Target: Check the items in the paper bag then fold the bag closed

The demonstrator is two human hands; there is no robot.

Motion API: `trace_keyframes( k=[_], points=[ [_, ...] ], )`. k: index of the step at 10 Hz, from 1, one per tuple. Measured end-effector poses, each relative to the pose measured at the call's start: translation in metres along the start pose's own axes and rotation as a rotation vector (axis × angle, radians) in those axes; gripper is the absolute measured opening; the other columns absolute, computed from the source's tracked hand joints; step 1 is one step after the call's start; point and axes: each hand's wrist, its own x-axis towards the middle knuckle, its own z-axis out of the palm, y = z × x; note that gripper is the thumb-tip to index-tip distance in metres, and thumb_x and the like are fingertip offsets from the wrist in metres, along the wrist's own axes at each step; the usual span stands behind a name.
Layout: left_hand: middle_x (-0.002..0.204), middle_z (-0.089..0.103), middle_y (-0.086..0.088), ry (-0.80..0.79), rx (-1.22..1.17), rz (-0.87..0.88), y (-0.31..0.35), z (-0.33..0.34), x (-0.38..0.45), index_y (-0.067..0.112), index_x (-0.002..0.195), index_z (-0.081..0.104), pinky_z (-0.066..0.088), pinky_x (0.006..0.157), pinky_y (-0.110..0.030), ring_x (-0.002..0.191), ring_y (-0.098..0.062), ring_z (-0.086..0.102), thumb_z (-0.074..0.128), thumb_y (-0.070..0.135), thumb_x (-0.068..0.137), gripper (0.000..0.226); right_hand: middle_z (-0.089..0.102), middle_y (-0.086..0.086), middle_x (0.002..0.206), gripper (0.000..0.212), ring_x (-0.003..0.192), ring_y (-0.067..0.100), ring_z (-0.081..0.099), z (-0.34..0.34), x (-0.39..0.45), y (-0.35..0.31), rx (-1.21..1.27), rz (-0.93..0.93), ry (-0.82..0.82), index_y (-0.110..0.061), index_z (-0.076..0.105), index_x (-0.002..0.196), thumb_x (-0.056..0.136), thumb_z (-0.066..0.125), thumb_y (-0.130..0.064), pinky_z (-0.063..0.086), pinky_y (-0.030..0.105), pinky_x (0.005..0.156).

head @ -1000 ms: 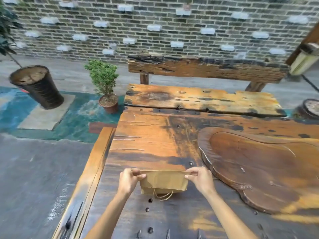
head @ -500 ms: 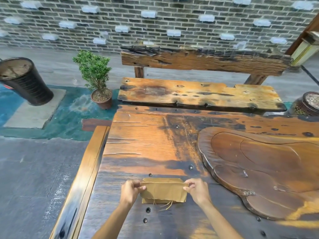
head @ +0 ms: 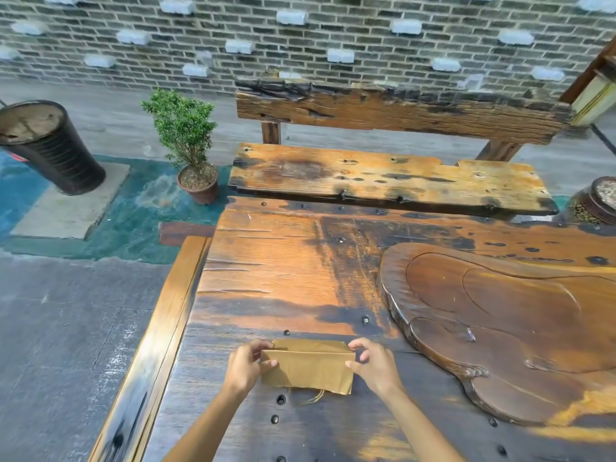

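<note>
Near the table's [head: 266,281] front edge: our paper bag [head: 308,368] lay flat.
Hands: our left hand [head: 246,365] and right hand [head: 375,363] pinched its two ends.
Feel: we thought it light, thin, easy to tear.
Hold: by the folded top corners.

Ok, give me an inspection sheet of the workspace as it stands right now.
Surface: dark weathered wooden table with bolt heads; carved wooden tray slab on its right side.
Job's things: brown paper bag lying flat, top folded over, string handle poking out beneath.
Clutter: nothing seen.
Hands: left hand and right hand pinching the bag's two ends.
Cables: nothing seen.
Surroundings: wooden bench, small potted shrub, black ribbed planter, grey brick wall.
</note>
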Motion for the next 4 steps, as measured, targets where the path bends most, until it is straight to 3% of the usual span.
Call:
trace_keyframes(
  k=[2, 3, 4],
  points=[
    [0.115, 0.066, 0.005, 0.036, 0.023, 0.080, 0.016, -0.006, -0.025, 0.043, 0.089, 0.064, 0.050, 0.097, -0.038, 0.111, -0.021, 0.058, 0.085, 0.013, 0.072, 0.041, 0.067, -0.008, 0.106, 0.032, 0.092, 0.010, 0.058, -0.010, -0.018, -0.002, 0.033, -0.056, 0.010, -0.026, 0.068, 0.113, 0.082, 0.078, -0.023, 0.043, 0.020, 0.078],
    [0.125, 0.060, 0.010, 0.108, 0.147, 0.217, 0.017, -0.007, -0.034, 0.042, 0.100, 0.061, 0.047, 0.096, -0.034, 0.118, -0.016, 0.055, 0.079, 0.028, 0.079, 0.031, 0.067, -0.010, 0.117, 0.029, 0.106, 0.010, 0.057, -0.014, -0.025, 0.000, -0.016, -0.128, 0.062, -0.026, 0.065, 0.118, 0.090, 0.068, -0.029, 0.043, 0.022, 0.089],
    [0.144, 0.049, 0.010, 0.188, 0.254, 0.293, 0.014, -0.005, -0.049, 0.039, 0.121, 0.059, 0.038, 0.105, -0.033, 0.137, -0.015, 0.043, 0.059, 0.054, 0.087, 0.037, 0.056, -0.013, 0.137, 0.034, 0.132, 0.010, 0.044, -0.016, -0.037, -0.002, -0.142, -0.259, 0.145, -0.029, 0.058, 0.130, 0.098, 0.054, -0.036, 0.037, 0.029, 0.108]
  ],
)
